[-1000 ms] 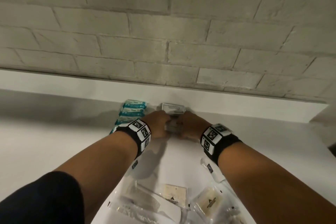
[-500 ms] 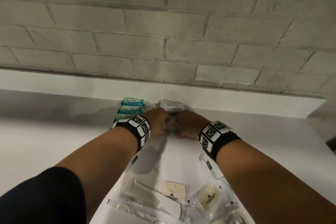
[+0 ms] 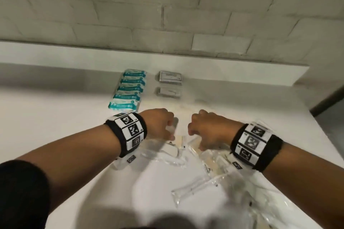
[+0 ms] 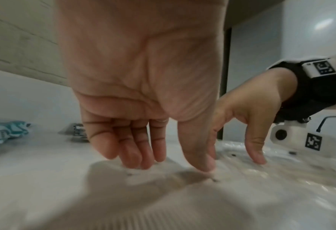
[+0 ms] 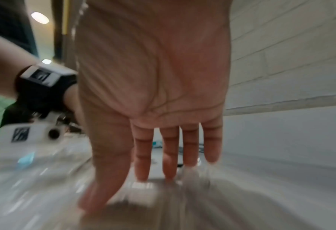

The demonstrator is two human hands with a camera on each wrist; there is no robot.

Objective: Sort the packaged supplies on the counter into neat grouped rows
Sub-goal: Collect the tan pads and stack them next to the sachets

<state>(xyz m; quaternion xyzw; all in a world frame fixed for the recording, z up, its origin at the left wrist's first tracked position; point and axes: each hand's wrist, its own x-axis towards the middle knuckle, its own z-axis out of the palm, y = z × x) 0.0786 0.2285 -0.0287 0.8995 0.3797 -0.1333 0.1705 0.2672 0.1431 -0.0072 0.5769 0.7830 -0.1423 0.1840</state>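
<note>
Two rows already stand beyond our fingers: teal packets overlapping in a line, and just to their right two grey boxes one behind the other. Our left hand and right hand hang over the loose pile of clear packets on the tabletop, close under our fingers. Both hands are released, fingers pointing down and slack, gripping nothing; the left fingertips seem to brush the film, though blur makes contact hard to judge. We see the risk here in the wrappers: slick and overlapping, so a pinch may lift two at once or drag neighbours off the near edge. A hasty sweep forward could also nudge the finished rows askew. We think one packet should be singled out before lifting.
</note>
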